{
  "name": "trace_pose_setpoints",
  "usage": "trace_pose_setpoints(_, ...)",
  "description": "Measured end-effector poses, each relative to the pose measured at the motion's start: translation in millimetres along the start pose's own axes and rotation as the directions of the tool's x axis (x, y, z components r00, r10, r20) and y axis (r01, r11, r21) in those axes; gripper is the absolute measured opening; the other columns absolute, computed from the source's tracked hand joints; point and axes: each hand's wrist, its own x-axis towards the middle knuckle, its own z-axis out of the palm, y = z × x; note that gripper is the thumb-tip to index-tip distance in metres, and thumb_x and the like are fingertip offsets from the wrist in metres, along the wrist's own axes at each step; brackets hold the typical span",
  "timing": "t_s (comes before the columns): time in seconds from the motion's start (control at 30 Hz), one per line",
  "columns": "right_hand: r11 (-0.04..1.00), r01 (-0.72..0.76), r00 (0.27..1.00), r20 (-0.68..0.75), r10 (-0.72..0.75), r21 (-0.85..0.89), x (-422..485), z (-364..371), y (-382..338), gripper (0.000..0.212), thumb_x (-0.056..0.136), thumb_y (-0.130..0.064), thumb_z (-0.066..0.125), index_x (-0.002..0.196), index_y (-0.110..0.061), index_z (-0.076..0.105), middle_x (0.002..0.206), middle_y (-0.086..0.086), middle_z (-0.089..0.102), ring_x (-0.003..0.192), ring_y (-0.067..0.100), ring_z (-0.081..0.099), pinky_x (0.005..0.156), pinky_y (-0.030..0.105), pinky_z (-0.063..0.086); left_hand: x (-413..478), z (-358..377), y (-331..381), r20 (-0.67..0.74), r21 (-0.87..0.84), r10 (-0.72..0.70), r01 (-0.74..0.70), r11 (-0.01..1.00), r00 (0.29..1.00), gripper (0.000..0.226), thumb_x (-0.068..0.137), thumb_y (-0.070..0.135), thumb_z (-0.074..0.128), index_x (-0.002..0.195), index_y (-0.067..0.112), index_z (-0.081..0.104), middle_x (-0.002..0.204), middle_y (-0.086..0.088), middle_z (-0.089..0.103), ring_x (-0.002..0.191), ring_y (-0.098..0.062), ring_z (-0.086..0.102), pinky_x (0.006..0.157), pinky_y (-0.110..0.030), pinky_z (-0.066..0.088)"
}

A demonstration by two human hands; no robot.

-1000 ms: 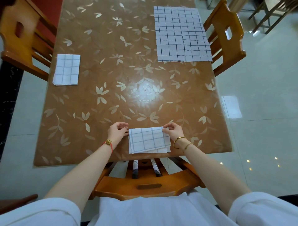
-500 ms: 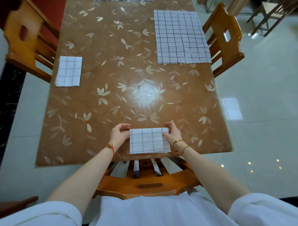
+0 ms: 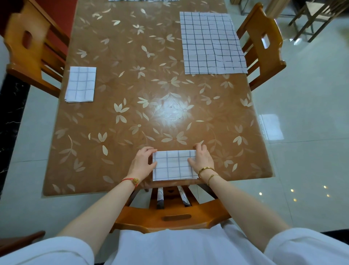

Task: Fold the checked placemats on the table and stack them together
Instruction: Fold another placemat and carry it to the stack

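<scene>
Folded placemat sits at the near edge of the bench, centre, long side running left-right. Left hand pinches its left edge. Right hand lies over the right end, fingers curled round the far-right corner, thumb flat on the cloth. Looks like squaring the layers and setting the crease before a lift. Folded stack waits far left, well apart, so that's the likely drop point. Unfolded placemat lies flat far right, fold not yet done. Another checked cloth is cropped at the far edge; can't tell its state.
</scene>
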Motion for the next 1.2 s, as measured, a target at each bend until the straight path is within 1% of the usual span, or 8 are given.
trace_pose_setpoints(0.17,0.925,0.261,0.940,-0.144,-0.308,-0.277,-5,2,-17,0.038,0.086,-0.022,0.058,0.120,-0.008,0.052,0.108,0.009,0.049,0.087,0.021,0.048,0.076,0.029,0.048,-12,5,2,-0.099,0.142,0.076,-0.062,0.988,0.992,0.048,0.093,0.023,0.064,0.140,0.018,0.052,0.142,0.002,0.049,0.135,-0.016,0.037,0.106,-0.040,0.044)
trace_pose_setpoints(0.3,0.811,0.523,0.838,-0.019,-0.546,-0.261,-12,13,-39,0.044,0.092,-0.024,0.052,0.135,-0.013,0.049,0.136,0.008,0.050,0.127,0.032,0.044,0.101,0.044,0.044,-19,10,-2,-0.042,0.295,0.139,-0.121,0.948,0.989,0.056,0.092,0.024,0.065,0.144,0.017,0.046,0.149,0.000,0.045,0.138,-0.021,0.033,0.110,-0.040,0.037)
trace_pose_setpoints(0.43,0.790,0.541,0.837,0.274,-0.474,-0.288,-21,26,-56,0.058,0.102,-0.035,0.028,0.155,-0.020,0.011,0.163,-0.006,0.010,0.149,0.030,0.005,0.119,0.053,0.010,-22,15,1,0.061,0.421,0.103,-0.119,0.899,0.993,0.069,0.095,0.031,0.059,0.155,0.017,0.028,0.160,0.002,0.026,0.145,-0.024,0.021,0.117,-0.041,0.027)
trace_pose_setpoints(0.57,0.799,0.512,0.848,0.334,-0.411,-0.316,-23,33,-59,0.058,0.103,-0.039,0.020,0.156,-0.022,0.002,0.163,-0.011,-0.002,0.150,0.026,-0.009,0.118,0.056,0.001,-24,19,2,0.103,0.502,0.042,-0.088,0.860,0.994,0.075,0.096,0.035,0.056,0.157,0.019,0.016,0.163,0.004,0.014,0.147,-0.027,0.014,0.120,-0.046,0.023)
trace_pose_setpoints(0.83,0.837,0.407,0.907,0.271,-0.322,-0.366,-25,11,-7,0.056,0.104,-0.039,0.015,0.156,-0.024,-0.001,0.163,-0.009,-0.003,0.149,0.026,-0.013,0.119,0.057,-0.002,-25,20,6,0.110,0.475,-0.009,-0.045,0.879,0.994,0.076,0.096,0.036,0.056,0.157,0.024,0.013,0.164,0.005,0.011,0.149,-0.027,0.009,0.121,-0.051,0.017)
trace_pose_setpoints(1.07,0.897,0.183,0.982,0.116,-0.148,-0.403,-29,-6,30,0.057,0.103,-0.037,0.016,0.156,-0.018,0.010,0.163,-0.003,0.007,0.150,0.027,-0.008,0.119,0.055,-0.003,-27,22,7,0.115,0.451,-0.018,-0.035,0.892,0.993,0.074,0.097,0.034,0.055,0.158,0.023,0.013,0.165,0.004,0.008,0.150,-0.027,0.007,0.121,-0.052,0.016)
trace_pose_setpoints(1.13,0.904,0.197,0.980,0.073,-0.182,-0.380,-31,-7,18,0.057,0.103,-0.036,0.018,0.155,-0.016,0.011,0.163,-0.001,0.008,0.150,0.026,-0.006,0.120,0.053,0.000,-27,22,7,0.126,0.441,-0.014,-0.044,0.896,0.992,0.073,0.098,0.033,0.052,0.158,0.022,0.011,0.165,0.004,0.006,0.151,-0.027,0.004,0.121,-0.053,0.013)
trace_pose_setpoints(1.2,0.888,0.312,0.950,0.095,-0.298,-0.337,-32,-6,-3,0.057,0.102,-0.035,0.020,0.155,-0.017,0.010,0.163,-0.002,0.005,0.150,0.025,-0.006,0.121,0.052,0.003,-28,22,5,0.128,0.428,-0.007,-0.049,0.903,0.992,0.070,0.100,0.032,0.048,0.158,0.022,0.009,0.166,0.005,0.003,0.152,-0.026,0.001,0.122,-0.053,0.011)
